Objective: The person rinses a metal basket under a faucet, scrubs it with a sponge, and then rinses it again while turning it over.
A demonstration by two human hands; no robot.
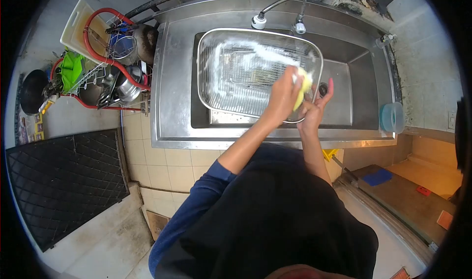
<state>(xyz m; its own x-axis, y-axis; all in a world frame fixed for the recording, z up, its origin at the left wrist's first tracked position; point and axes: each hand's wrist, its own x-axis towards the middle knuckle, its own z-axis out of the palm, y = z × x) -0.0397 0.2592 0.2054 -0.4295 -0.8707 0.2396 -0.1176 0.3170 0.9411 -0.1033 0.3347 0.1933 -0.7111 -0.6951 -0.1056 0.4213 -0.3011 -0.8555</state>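
Note:
A large rectangular metal wire rack with rounded corners and white suds across its bars lies tilted over the sink basin. My left hand is closed around a yellow sponge and presses it against the rack's right end. Close beside it, my right hand grips the rack's lower right corner, palm up with the thumb stretched out. The rack partly hides some of the right fingers.
A faucet with a curved spout rises behind the basin. Bluish round containers stand at the counter's right edge. To the left, a dish rack with red tubing holds pots, utensils and a cutting board. A dark mesh panel lies lower left.

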